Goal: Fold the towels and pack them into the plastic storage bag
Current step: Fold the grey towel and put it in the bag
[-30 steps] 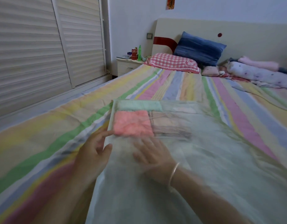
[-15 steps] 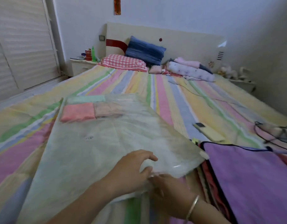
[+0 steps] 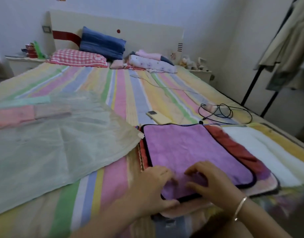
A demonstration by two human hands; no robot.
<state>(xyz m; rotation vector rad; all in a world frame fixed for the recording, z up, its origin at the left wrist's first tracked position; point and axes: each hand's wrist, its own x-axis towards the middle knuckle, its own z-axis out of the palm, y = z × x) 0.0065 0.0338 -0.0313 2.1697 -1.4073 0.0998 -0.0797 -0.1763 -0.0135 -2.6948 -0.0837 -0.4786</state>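
Note:
A purple towel (image 3: 187,148) with a dark border lies flat on top of a stack of towels, with a red towel (image 3: 233,145) and a white towel (image 3: 267,152) showing beneath and to its right. My left hand (image 3: 153,188) grips the purple towel's near left corner, thumb under the edge. My right hand (image 3: 214,182) pinches the same near edge just to the right. The clear plastic storage bag (image 3: 53,143) lies flat on the left, with folded pink, green and brownish towels (image 3: 27,112) inside at its far end.
All of this lies on a striped bed (image 3: 123,93). A phone (image 3: 158,116) and a coiled black cable with a charger (image 3: 221,112) lie beyond the towel stack. Pillows and folded bedding sit at the headboard. A clothes rack (image 3: 261,86) stands at the right.
Both hands left the plastic bag and moved right onto the purple towel, taking hold of its near edge. The view swung right, away from the bag.

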